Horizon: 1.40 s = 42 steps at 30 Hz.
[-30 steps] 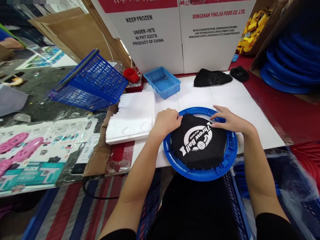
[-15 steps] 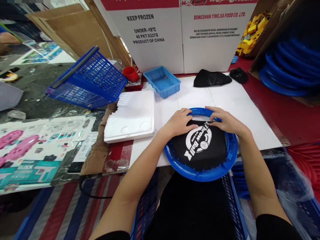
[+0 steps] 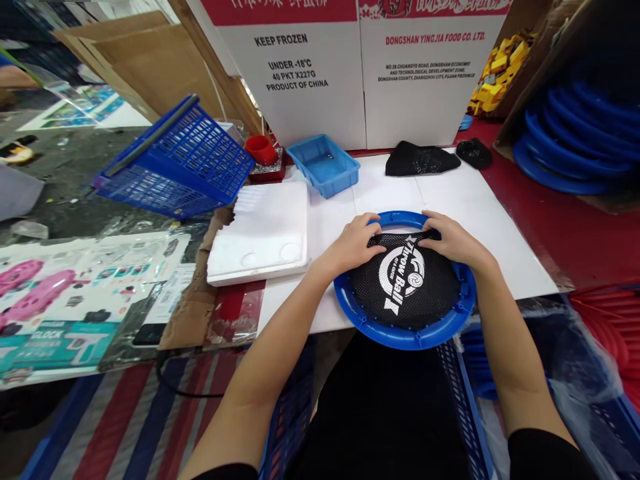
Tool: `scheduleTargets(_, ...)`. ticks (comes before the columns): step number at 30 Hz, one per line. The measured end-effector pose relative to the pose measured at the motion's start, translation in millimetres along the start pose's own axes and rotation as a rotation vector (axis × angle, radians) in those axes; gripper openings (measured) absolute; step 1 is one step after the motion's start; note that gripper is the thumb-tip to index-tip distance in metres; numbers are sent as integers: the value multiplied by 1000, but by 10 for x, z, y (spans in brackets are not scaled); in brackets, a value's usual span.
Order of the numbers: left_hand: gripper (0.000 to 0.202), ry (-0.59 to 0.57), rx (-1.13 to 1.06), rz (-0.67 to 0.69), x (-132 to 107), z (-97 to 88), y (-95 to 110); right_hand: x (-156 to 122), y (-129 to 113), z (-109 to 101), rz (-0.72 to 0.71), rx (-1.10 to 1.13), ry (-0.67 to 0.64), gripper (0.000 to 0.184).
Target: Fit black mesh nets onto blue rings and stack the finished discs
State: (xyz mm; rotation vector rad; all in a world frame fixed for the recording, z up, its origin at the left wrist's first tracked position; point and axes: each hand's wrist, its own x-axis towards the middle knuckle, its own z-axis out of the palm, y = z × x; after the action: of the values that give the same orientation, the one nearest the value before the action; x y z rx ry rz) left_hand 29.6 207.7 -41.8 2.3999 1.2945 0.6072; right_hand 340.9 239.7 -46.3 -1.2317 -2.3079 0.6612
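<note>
Pinching the top edge of the black mesh [image 3: 410, 283], the two hands work at the upper rim of the blue ring [image 3: 413, 339]. The left hand [image 3: 353, 243] sits at its 11 o'clock, the right hand [image 3: 447, 237] at its 1 o'clock; each has its thumb over the cloth and fingers curled at the rim, a narrow grip whose underside is hidden.

The mesh lies within the ring, close along the inside from 3 o'clock through 6 to 9, with a gap at 12 showing the white sheet [image 3: 490, 240] on the surface beneath. The blue tray [image 3: 325, 167] lies toward 11 o'clock from the ring.

To do this well, I judge, both hands should draw the edge toward 12 evenly, thumbs pressing it against the rim. A harder pull from one side could skew the printed logo or lift the cloth loose near 6.
</note>
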Motion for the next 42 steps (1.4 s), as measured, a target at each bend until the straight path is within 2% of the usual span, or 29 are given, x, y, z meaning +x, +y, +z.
scheduleTargets(2,8,71,-52,7,2,-51,29,-5,-28,-29,-8,44,71,11)
scheduleTargets(5,11,98,-67,-33,7,-131,58,-9,-64,-68,-13,90,103,5)
scheduleTargets(9,6,43,-150,-74,18,-176,41,5,-84,-72,-14,58,115,13)
scheduleTargets(14,10,133,-252,-172,41,-172,-18,28,-79,-32,4,6,171,19)
scheduleTargets(18,10,181,-267,-243,67,-184,-85,50,-49,9,31,6,153,19)
scheduleTargets(24,15,99,-408,-261,108,-233,-260,109,42,82,57,117,252,17)
scheduleTargets(27,16,49,-426,-247,103,-271,-293,157,107,55,85,169,192,19)
scheduleTargets(31,14,7,-370,-135,69,-311,-241,241,210,-8,100,198,91,22)
scheduleTargets(35,14,-68,-190,1,12,-306,-157,298,272,-15,69,223,37,23)
scheduleTargets(38,23,-92,-26,23,-45,-282,-85,307,292,0,57,235,17,24)
scheduleTargets(42,35,-110,94,-20,-84,-252,2,294,292,-6,99,270,7,25)
